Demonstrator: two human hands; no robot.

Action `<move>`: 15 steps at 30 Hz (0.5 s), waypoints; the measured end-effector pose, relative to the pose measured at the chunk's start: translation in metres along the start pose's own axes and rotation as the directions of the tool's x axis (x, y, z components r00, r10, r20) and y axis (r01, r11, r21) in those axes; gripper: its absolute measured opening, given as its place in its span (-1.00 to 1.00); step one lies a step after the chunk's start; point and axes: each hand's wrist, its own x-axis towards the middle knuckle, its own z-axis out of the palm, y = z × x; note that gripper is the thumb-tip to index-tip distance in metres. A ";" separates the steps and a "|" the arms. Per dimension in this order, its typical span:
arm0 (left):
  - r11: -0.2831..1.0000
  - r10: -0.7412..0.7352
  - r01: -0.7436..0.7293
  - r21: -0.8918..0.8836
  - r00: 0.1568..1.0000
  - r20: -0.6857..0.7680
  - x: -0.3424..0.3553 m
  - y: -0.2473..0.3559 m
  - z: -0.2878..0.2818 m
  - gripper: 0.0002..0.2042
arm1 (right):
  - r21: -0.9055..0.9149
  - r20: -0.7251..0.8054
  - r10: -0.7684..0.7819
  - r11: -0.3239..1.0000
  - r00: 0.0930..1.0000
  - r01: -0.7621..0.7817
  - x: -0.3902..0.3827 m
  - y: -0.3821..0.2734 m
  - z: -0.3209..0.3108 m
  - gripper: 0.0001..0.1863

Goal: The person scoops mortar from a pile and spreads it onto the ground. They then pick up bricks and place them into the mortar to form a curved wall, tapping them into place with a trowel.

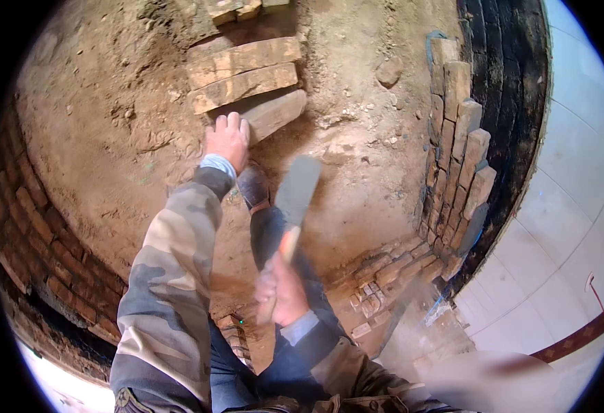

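Observation:
My left hand point(227, 142) reaches forward to the near end of a loose brick point(279, 114), its fingers closed over that end. This brick lies slanted on the earth, nearest to me in a short row of bricks point(247, 88). My right hand point(286, 292) is wrapped round the handle of a bricklayer's trowel point(299, 187). The trowel's long grey blade points up and away, apart from the bricks, and is slightly blurred.
A stepped brick wall point(457, 148) rises on the right, against a dark wall face point(501, 89) beside pale tiles point(556, 199). Another brick wall point(47, 234) curves along the left. Small bricks point(368, 301) lie near its right-hand corner. My shoe point(253, 186) stands on the dirt.

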 end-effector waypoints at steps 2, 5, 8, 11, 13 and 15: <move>0.966 -0.098 0.098 -0.240 0.995 0.011 -0.021 -0.003 -0.012 -0.46 | 0.029 0.023 -0.086 0.996 0.996 0.086 -0.003 0.002 -0.001 -0.64; 0.809 -0.297 0.283 -0.515 0.953 0.058 -0.080 -0.013 -0.034 -0.49 | -0.040 -0.001 -0.254 0.966 0.967 0.254 -0.003 0.004 -0.003 -0.63; 0.119 -0.248 0.712 -0.692 0.697 0.673 -0.183 -0.021 -0.094 -0.51 | -0.056 0.008 -0.343 0.938 0.939 0.343 0.005 -0.001 -0.027 -0.62; -0.685 0.098 0.458 -0.566 0.828 0.552 -0.332 -0.020 -0.123 -0.20 | -0.283 -0.006 -0.421 0.871 0.907 0.402 0.001 0.019 -0.031 -0.63; -0.743 0.087 0.367 -0.560 0.882 0.463 -0.381 -0.028 -0.156 -0.05 | -0.429 0.029 -0.380 0.831 0.925 0.355 -0.006 0.034 -0.035 -0.61; -0.844 -0.223 -0.059 -0.533 0.943 0.248 -0.385 -0.041 -0.198 0.02 | -0.620 0.089 -0.355 0.711 0.930 0.331 -0.021 0.063 -0.020 -0.59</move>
